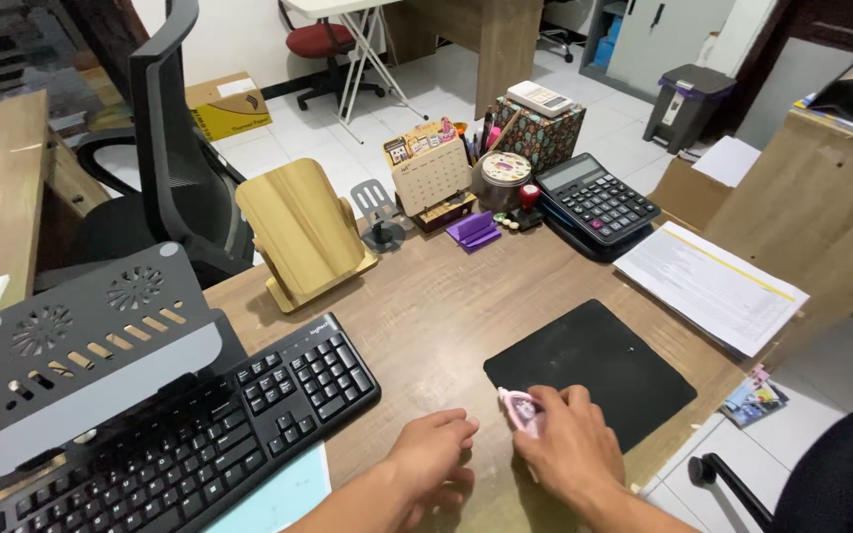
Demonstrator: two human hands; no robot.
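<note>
- Head view, looking down at a wooden surface (426,306); both of the person's hands are at its near edge.
- Right hand (567,446) lies over a small pink-and-white object (519,408), fingers curled down on it; only the left tip of the object shows past the fingers, at the near-left corner of the black mouse pad (594,370).
- Object looks like a small plastic dispenser of some kind, hard-shelled; exact kind cannot be told.
- Judged light and stiff, with a smooth, somewhat slippery casing; unlikely to be fragile. A pinch across its flat sides, thumb against fingers, should serve best.
- Left hand (436,454) rests on the surface just beside the right, fingers loosely curled, holding nothing.
- Black keyboard (199,434) lies to the left, well apart from the hands; calculator (596,200) and printed sheet (711,284) lie further back to the right.
</note>
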